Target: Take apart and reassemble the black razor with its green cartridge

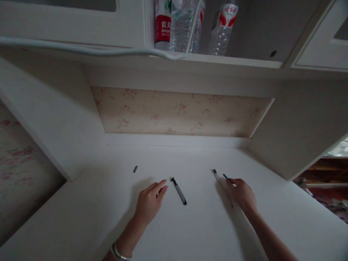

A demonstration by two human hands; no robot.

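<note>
My left hand (149,201) hovers at the white tabletop, thumb and index finger apart, holding nothing. Just right of its fingertips lies a slim black-and-grey tool (179,192) with a small black head at its far end; its exact kind is unclear. A small flat dark-green strip (135,169) rests farther back on the left. My right hand (241,194) is closed, pinching a short dark strip with a teal edge (226,176) between thumb and fingers. Beside that hand is a thin pale stick with a dark head (214,171), resembling a toothbrush; its lower part is faint in the shadow.
White side panels (51,112) flank the tabletop (130,232). Floral wallpaper (176,112) shows at the back. Overhead, an open shelf (255,62) holds several plastic bottles (183,27), and a white cable (103,52) hangs along its front.
</note>
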